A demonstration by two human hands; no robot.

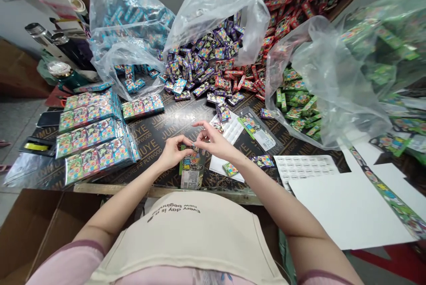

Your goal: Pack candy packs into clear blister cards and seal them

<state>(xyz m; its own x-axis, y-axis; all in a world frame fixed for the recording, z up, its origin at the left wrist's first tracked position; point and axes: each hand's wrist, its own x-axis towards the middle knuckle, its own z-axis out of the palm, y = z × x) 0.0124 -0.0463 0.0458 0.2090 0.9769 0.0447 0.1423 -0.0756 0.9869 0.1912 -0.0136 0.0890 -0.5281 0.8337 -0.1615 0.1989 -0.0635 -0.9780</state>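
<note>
A flat green-and-black printed plastic packet (pixel 191 170) with a white label lies at the table's front edge, below my fingers. My left hand (pixel 173 152) is closed in a pinch at its upper edge. Meeting it there, my right hand (pixel 214 142) presses thumb and a bent finger together, another finger stretched out; whatever lies between those tips is too small to make out. A similar packet (pixel 255 130) rests on the right, by a white sticker sheet (pixel 233 130). Beside my right forearm are a small green box (pixel 230 168) and a purple one (pixel 262 160).
Stacks of wrapped box sets (pixel 96 152) stand on the left, near dark phone-like objects (pixel 49 119) and flasks (pixel 66 47). Plastic bags hold blue (pixel 133 84), purple (pixel 199 56) and green boxes (pixel 299 98); red boxes (pixel 282 23) lie behind. White sheets (pixel 346 209) cover the right side.
</note>
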